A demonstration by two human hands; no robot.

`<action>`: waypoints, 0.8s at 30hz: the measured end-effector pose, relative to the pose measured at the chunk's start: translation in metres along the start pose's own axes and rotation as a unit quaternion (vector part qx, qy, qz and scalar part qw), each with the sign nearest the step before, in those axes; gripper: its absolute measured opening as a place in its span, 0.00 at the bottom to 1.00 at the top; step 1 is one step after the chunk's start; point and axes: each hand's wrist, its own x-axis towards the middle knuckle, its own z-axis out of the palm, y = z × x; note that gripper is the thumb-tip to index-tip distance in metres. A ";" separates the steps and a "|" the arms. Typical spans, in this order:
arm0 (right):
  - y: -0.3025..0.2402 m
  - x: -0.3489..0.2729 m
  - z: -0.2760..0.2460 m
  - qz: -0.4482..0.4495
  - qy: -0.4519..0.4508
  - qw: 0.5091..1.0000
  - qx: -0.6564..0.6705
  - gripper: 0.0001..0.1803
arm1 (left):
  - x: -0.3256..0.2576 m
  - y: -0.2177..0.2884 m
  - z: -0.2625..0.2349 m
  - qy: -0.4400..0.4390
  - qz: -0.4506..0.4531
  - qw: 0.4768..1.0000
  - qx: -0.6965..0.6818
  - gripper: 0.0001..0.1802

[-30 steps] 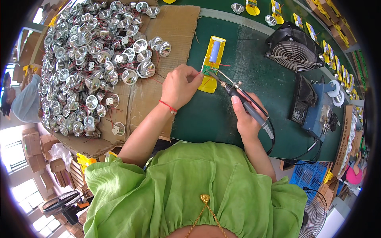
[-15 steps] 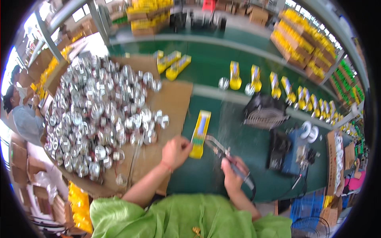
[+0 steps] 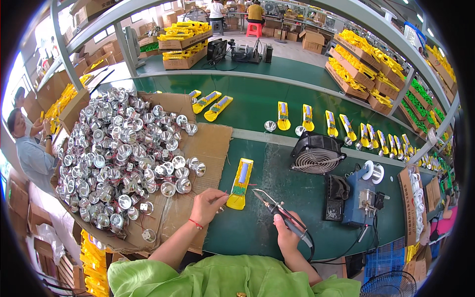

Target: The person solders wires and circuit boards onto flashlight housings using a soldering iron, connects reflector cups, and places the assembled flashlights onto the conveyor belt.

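- On the green worktop [image 3: 247, 232], right of the cardboard [image 3: 213, 143]: yellow housing [image 3: 236, 202], open side up, between the two hands.
- Done, as far as shows: blue cell [image 3: 243, 173] and green board [image 3: 239, 190] sit inside.
- Apparently left: no reflector fitted at the flared end; loose reflectors [image 3: 123, 158] heap at left. Solder joints too small to judge.
- Long axis runs away from the person, far end leaning slightly right; flared end points back toward the person.
- Left hand [image 3: 205, 207]: thumb and fingertips drawn together just beside the housing; cannot tell whether they pinch a wire.
- Right hand [image 3: 288, 238]: grasps soldering iron [image 3: 292, 225], tip apart from the board.
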 end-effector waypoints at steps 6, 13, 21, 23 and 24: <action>-0.006 0.002 0.008 0.014 -0.039 0.997 0.058 0.08 | 0.008 0.000 0.007 -0.020 0.060 0.993 0.095 0.08; -0.005 0.000 0.017 -0.029 -0.068 0.996 -0.056 0.09 | 0.013 -0.004 0.014 -0.029 0.032 0.989 0.141 0.09; 0.004 0.002 0.023 -0.035 -0.068 0.996 -0.049 0.10 | 0.017 0.000 0.015 -0.053 -0.017 0.986 0.157 0.09; 0.005 0.002 0.024 -0.030 -0.066 0.996 -0.048 0.10 | 0.017 0.000 0.015 -0.051 -0.020 0.987 0.151 0.09; 0.005 0.003 0.024 -0.025 -0.064 0.997 -0.046 0.09 | 0.016 0.000 0.015 -0.049 -0.021 0.988 0.144 0.09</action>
